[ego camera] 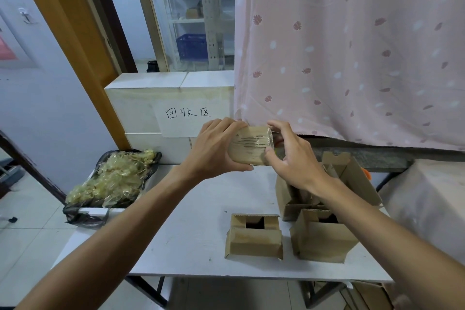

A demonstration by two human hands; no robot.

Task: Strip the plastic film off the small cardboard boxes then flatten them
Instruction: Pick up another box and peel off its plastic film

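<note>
I hold a small cardboard box (250,145) wrapped in clear plastic film up in the air above the far side of the white table (191,234). My left hand (216,148) grips its left end, fingers over the top and thumb underneath. My right hand (292,156) holds the right end, its thumb pressing on the film at the front face and its fingers curled over the top corner. Three opened cardboard boxes stand on the table: one at the front middle (254,236), one at the front right (322,236), and one behind it (352,178), partly hidden by my right forearm.
A black bag (83,216) heaped with crumpled plastic film (113,178) sits at the table's left edge. White boxes (141,106) with a handwritten paper label (187,113) stand behind. A pink curtain (352,45) hangs at the right, and a grey covered surface (427,204) lies beside the table.
</note>
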